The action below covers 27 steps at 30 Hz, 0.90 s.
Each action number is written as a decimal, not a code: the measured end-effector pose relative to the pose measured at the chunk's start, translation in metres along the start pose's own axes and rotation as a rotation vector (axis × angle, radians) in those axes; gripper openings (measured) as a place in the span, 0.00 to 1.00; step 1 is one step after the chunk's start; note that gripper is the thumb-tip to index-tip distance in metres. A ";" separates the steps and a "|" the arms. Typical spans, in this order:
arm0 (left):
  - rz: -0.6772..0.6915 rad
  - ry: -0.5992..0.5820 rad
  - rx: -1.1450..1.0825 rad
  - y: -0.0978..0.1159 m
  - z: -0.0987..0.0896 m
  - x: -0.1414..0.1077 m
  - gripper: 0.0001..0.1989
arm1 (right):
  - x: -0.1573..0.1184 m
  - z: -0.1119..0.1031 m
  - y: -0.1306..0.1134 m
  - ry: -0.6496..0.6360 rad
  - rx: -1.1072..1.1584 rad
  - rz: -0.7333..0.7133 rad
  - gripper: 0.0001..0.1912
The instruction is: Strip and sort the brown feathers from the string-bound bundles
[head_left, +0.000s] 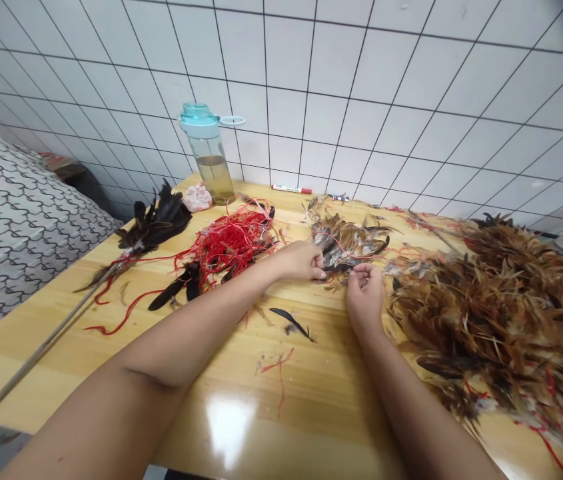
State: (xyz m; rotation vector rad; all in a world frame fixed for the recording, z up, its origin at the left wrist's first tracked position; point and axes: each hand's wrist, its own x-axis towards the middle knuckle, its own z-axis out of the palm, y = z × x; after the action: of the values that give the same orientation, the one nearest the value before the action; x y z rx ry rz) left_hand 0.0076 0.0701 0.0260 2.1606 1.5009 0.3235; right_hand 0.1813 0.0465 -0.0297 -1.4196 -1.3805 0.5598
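Between my hands stretches a dark feather (340,267), low over the table in front of a small pile of brown and grey feathers (354,239). My left hand (304,261) is closed on its left end, and my right hand (365,283) pinches the right end. Left of my left hand lies a tangle of red string (231,241) with black feathers in it. A loose black feather (291,321) rests on the wood below my hands.
A large heap of brown feathers (506,307) covers the right side of the wooden table (241,427). A stick (46,353) with black feathers (158,219) lies at the left. A bottle (212,163), crumpled pink plastic (197,197) and a red marker (291,189) are by the tiled wall.
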 end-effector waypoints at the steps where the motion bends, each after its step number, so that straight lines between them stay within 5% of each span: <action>1: 0.011 -0.002 0.023 -0.001 0.002 0.001 0.06 | 0.000 0.000 0.000 0.000 0.008 -0.006 0.06; 5: 0.038 0.047 -0.071 -0.006 0.003 0.004 0.05 | -0.004 0.002 -0.002 -0.021 0.025 -0.044 0.06; 11: 0.053 -0.012 -0.769 -0.020 -0.015 0.004 0.05 | -0.006 0.003 -0.002 -0.084 0.059 -0.026 0.09; 14: 0.054 -0.052 -0.947 -0.021 -0.016 0.002 0.09 | -0.010 0.003 -0.004 -0.192 0.109 -0.065 0.12; 20: 0.157 -0.077 -0.937 -0.010 -0.003 0.001 0.10 | -0.016 0.005 -0.008 -0.359 0.166 -0.143 0.12; 27: 0.132 -0.084 -0.906 0.007 0.007 0.001 0.11 | -0.011 0.007 -0.006 -0.324 0.221 -0.029 0.13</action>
State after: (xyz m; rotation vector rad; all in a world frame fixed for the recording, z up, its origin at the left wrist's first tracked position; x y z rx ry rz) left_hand 0.0168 0.0671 0.0230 1.5020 0.8900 0.7711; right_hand 0.1704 0.0377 -0.0306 -1.1639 -1.5346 0.9247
